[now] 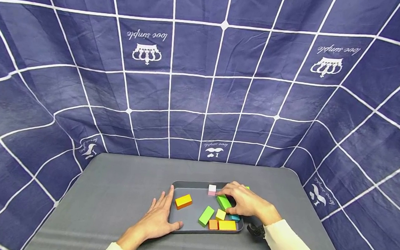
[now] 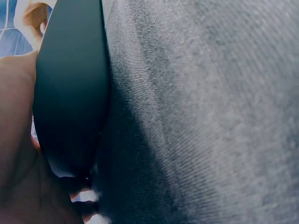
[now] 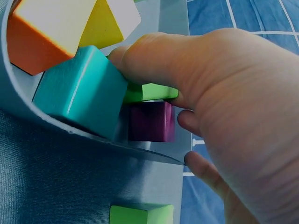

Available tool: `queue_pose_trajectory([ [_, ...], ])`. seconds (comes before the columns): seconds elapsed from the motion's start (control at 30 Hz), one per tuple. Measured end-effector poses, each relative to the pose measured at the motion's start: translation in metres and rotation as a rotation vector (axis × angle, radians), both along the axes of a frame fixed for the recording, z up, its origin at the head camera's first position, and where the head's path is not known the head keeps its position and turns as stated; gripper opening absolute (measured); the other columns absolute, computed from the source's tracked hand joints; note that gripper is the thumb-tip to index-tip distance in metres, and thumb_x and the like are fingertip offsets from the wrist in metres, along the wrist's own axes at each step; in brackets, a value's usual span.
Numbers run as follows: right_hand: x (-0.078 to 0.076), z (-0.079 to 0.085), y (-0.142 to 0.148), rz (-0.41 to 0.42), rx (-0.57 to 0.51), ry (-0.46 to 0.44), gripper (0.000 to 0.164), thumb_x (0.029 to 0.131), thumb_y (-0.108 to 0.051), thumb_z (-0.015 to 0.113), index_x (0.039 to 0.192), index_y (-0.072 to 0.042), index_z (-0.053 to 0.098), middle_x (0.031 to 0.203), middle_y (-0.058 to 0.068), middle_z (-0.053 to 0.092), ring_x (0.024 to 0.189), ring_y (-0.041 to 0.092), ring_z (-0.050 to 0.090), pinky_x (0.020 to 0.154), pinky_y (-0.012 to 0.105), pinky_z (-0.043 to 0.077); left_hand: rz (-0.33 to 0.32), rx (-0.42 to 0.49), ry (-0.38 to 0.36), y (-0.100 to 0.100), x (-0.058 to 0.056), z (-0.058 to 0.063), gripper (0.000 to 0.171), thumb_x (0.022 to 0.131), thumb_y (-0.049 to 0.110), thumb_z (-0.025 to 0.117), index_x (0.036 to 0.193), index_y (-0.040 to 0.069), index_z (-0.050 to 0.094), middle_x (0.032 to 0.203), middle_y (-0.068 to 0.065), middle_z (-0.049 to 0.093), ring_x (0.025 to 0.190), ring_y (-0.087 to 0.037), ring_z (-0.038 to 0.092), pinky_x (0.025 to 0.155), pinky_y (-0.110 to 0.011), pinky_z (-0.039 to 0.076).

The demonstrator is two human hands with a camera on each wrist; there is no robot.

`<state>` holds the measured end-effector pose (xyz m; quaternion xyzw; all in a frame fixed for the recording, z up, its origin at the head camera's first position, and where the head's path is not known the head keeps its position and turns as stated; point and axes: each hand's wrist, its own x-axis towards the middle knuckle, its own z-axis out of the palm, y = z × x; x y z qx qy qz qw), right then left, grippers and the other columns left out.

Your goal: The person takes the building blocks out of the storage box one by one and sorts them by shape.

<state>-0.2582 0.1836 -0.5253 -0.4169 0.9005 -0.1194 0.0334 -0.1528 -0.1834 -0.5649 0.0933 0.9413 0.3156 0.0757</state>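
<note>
My right hand [image 1: 247,201] reaches over the right side of a grey tray [image 1: 192,231], thumb and fingers pinching a green block [image 1: 223,202]. In the right wrist view a teal block [image 3: 84,91] and a purple block [image 3: 150,121] lie close to that thumb. My left hand [image 1: 158,219] rests against the tray's left side, fingers straight along the rim and thumb at the near corner. Also in the tray are an orange-yellow block [image 1: 183,201], a pink cube [image 1: 212,190], a second green block [image 1: 206,216] and a small yellow block [image 1: 220,214].
Along the tray's near right edge lie an orange block [image 1: 213,224] and a long yellow block [image 1: 227,225]. Another green block [image 3: 140,214] sits outside the tray on the grey table [image 1: 119,185]. A blue checked cloth [image 1: 195,93] hangs behind and at both sides.
</note>
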Motion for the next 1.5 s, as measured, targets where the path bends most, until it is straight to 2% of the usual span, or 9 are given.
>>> queue_pose_trajectory([
  [0.33,-0.001,0.001,0.001,-0.006,-0.029,0.008,0.062,0.093,-0.027,0.097,0.151,-0.024,0.078,0.143,-0.008,0.078,0.132,0.019,0.067,0.107,0.047,0.064,-0.003,0.016,0.016,-0.001,0.001,0.0,0.139,0.089,0.054,0.094,0.188,0.006,0.009,0.193,-0.021,0.03,0.181,-0.052,0.023,0.145,-0.078,0.014],
  [0.63,-0.001,0.006,0.002,-0.024,-0.053,0.004,0.06,0.095,-0.027,0.096,0.152,-0.023,0.078,0.136,-0.01,0.077,0.122,0.011,0.063,0.106,0.045,0.062,-0.004,0.014,0.016,0.0,0.0,-0.002,0.138,0.09,0.054,0.094,0.188,0.007,0.009,0.193,-0.019,0.029,0.181,-0.051,0.023,0.145,-0.078,0.015],
  [0.87,-0.001,0.013,0.003,-0.001,-0.109,0.023,0.06,0.093,-0.022,0.095,0.15,-0.016,0.078,0.137,-0.005,0.078,0.121,0.02,0.07,0.106,0.043,0.063,0.003,0.018,0.015,0.0,0.001,-0.001,0.14,0.089,0.054,0.095,0.188,0.007,0.009,0.193,-0.02,0.031,0.182,-0.05,0.022,0.146,-0.077,0.014],
  [1.1,0.0,0.021,0.011,-0.052,-0.115,0.043,0.06,0.092,-0.021,0.094,0.15,-0.017,0.078,0.143,-0.005,0.076,0.133,0.022,0.071,0.116,0.054,0.062,0.0,0.02,0.014,0.001,0.001,0.0,0.14,0.088,0.053,0.096,0.189,0.008,0.009,0.193,-0.019,0.031,0.182,-0.05,0.022,0.146,-0.076,0.015],
  [1.5,-0.005,0.025,0.033,-0.101,-0.124,0.065,0.063,0.092,-0.017,0.091,0.153,-0.016,0.077,0.146,-0.001,0.076,0.137,0.027,0.072,0.116,0.058,0.063,-0.003,0.013,0.02,0.001,0.001,-0.001,0.141,0.088,0.054,0.096,0.188,0.006,0.008,0.193,-0.02,0.029,0.182,-0.051,0.022,0.145,-0.078,0.015],
])
